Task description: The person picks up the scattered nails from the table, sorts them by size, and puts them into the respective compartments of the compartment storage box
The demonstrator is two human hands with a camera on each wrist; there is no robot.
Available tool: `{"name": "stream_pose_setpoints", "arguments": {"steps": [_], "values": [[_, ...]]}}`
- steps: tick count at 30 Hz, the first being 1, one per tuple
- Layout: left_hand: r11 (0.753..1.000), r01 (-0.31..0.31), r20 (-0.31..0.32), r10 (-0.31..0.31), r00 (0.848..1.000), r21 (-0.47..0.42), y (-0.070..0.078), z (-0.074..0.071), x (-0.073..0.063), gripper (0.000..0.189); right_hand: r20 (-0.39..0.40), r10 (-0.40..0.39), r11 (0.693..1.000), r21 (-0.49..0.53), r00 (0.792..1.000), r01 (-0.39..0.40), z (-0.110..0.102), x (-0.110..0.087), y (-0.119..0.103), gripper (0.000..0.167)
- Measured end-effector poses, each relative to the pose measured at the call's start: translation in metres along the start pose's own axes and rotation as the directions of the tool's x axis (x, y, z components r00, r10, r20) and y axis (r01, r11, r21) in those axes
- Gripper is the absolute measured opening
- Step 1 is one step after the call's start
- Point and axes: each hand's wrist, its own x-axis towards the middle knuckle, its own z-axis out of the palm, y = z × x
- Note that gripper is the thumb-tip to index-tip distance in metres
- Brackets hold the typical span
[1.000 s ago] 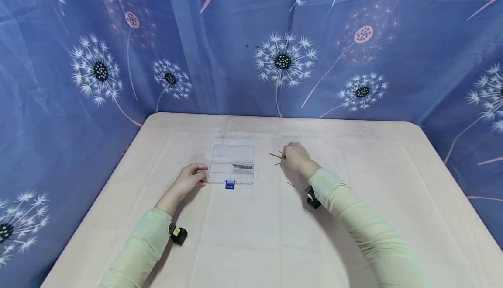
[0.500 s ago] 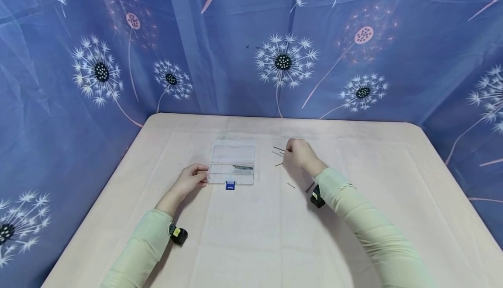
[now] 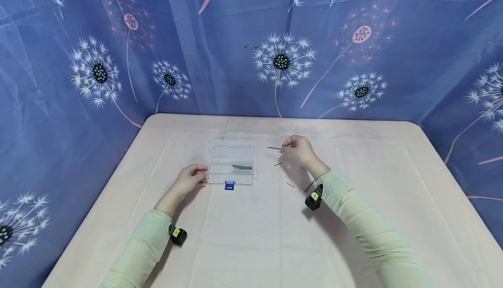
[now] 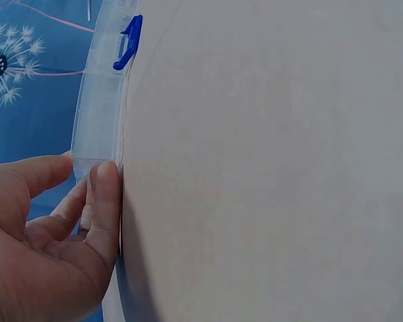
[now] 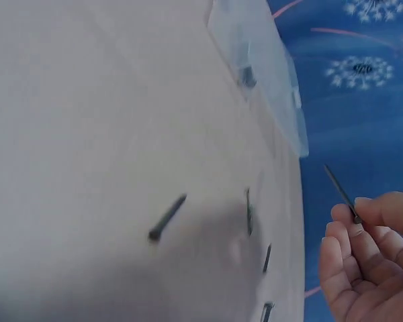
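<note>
- The left hand (image 3: 190, 179) pinches the near-left end of the clear box (image 4: 97, 127), whose lid lies folded back on the table (image 3: 235, 244).
- The right hand (image 3: 298, 150) has thumb and forefinger clamped on one dark nail (image 5: 340, 189), to the right of the box and apart from it.
- More nails (image 3: 242, 167) lie together inside the box (its blue latch (image 3: 229, 185) hangs at the front).
- Several loose nails (image 5: 168, 218) lie scattered on the table, near and below the right hand.
</note>
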Motion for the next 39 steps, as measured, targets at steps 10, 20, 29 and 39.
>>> {"name": "stream_pose_setpoints", "arguments": {"steps": [10,20,29,39], "values": [[1.0,-0.016,-0.002,0.016,1.0,0.002,-0.001,0.001,0.0,0.033,0.068,-0.068,0.997,0.052,0.995,0.065,0.019,-0.009,-0.025,0.011],[1.0,-0.007,0.006,0.007,1.0,0.0,-0.001,0.001,0.0,0.034,0.109,-0.107,0.994,0.05,0.988,0.102,0.039,-0.013,-0.039,0.009],[1.0,-0.01,-0.008,0.01,1.0,0.005,-0.001,0.0,0.0,0.033,0.149,-0.143,0.99,0.026,0.978,0.141,0.058,-0.01,-0.046,0.007],[1.0,-0.003,-0.004,0.003,1.0,0.018,0.0,0.0,-0.001,0.034,0.172,-0.154,0.982,-0.079,0.973,0.169,0.071,-0.006,-0.047,0.006]]}}
